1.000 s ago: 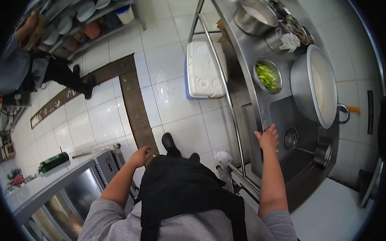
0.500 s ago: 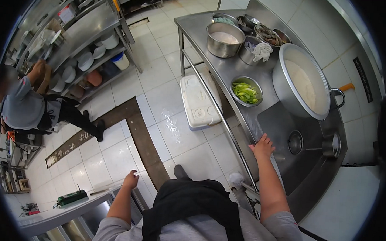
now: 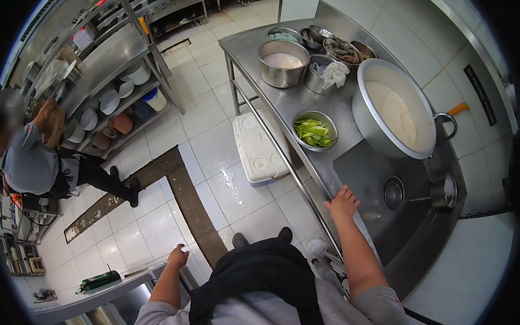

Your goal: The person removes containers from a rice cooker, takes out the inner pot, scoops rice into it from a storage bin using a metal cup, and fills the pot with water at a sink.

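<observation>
My right hand (image 3: pixel 343 203) lies on the front edge of the steel sink (image 3: pixel 360 163), fingers spread and holding nothing. Over the floor tiles hangs my left hand (image 3: pixel 177 256), its fingers loosely bent and apart, with nothing visible in it. Closest to the right hand on the counter is a metal bowl of cut green vegetables (image 3: pixel 314 131). Behind the sink stands a large metal pot (image 3: pixel 362 111) with pale, whitish contents. In the sink basin, toward its right end, sits a small metal pot (image 3: pixel 442 192).
Farther along the steel counter (image 3: pixel 247 42) stand a metal pot (image 3: pixel 283 77), a white cloth (image 3: pixel 334 74) and several bowls. A white cooler (image 3: pixel 257 154) sits on the floor below. At left, a person (image 3: pixel 31 160) faces loaded shelves (image 3: pixel 112 48). A brown strip (image 3: pixel 184 194) crosses the floor.
The view has shifted, so the counter items appear further left. A second shoe now shows below me. My right hand stays at the sink edge; the other person's hands have shifted slightly.
</observation>
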The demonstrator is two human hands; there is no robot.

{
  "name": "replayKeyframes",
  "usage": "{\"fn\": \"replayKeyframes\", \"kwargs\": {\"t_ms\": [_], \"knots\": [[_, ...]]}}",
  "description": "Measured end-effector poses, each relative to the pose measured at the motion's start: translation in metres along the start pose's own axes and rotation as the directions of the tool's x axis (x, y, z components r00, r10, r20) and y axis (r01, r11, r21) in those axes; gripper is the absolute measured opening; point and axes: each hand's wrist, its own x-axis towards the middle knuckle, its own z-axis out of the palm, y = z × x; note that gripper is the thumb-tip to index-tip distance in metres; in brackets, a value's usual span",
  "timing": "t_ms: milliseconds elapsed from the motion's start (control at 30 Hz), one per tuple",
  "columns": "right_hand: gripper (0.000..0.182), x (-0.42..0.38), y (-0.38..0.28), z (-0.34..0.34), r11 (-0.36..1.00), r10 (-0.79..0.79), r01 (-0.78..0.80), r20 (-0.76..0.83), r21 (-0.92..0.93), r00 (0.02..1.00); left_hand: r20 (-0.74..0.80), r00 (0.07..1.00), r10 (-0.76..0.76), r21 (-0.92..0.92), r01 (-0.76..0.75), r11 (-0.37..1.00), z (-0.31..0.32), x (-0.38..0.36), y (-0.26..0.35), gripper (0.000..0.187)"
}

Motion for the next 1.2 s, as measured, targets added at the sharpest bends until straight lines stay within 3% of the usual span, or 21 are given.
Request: {"fn": "replayKeyframes", "kwargs": {"t_ms": [67,233,300,600,667,833,1000,1100,1200], "knots": [[0.1,0.0,0.002,0.002,1.0,-0.023,0.023,-0.024,-0.003,0.999,-0.056,0.998,-0.042,0.075,0.047,0.996,0.001,-0.008,0.006,0.052],[0.098,0.004,0.008,0.009,0.997,-0.076,0.077,-0.085,0.003,0.993,-0.091,0.996,-0.011,0.055,0.016,0.998,0.011,-0.029,0.049,0.053],[0.099,0.005,0.009,0.006,0.996,-0.073,0.076,-0.069,0.047,0.995,-0.034,0.999,-0.008,0.022,0.009,1.0,0.018,-0.032,0.072,0.053],[0.1,0.006,0.021,0.011,0.982,-0.145,0.161,-0.157,0.093,0.977,-0.017,0.975,0.222,0.126,-0.218,0.968,0.028,-0.019,0.198,0.053],[0.1,0.005,0.026,0.007,0.969,-0.184,0.205,-0.152,0.137,0.971,-0.055,0.937,0.345,0.239,-0.323,0.916,0.026,-0.011,0.222,0.054],[0.101,0.001,0.038,0.003,0.952,-0.179,0.217,-0.179,0.217,0.967,0.044,0.913,0.405,0.282,-0.4,0.872,0.009,0.005,0.263,0.056],[0.094,-0.005,0.056,-0.021,0.898,-0.195,0.222,-0.107,0.379,0.975,0.149,0.918,0.366,0.325,-0.395,0.859,-0.013,0.076,0.262,0.058],[0.083,0.002,0.067,-0.052,0.804,-0.162,0.315,-0.324,0.505,0.932,0.058,0.924,0.377,0.327,-0.375,0.867,-0.044,0.098,0.272,0.059],[0.064,0.023,0.075,-0.087,0.698,-0.074,0.479,-0.611,0.532,0.788,-0.054,0.91,0.412,0.192,-0.395,0.898,-0.072,0.112,0.279,0.057]]}}
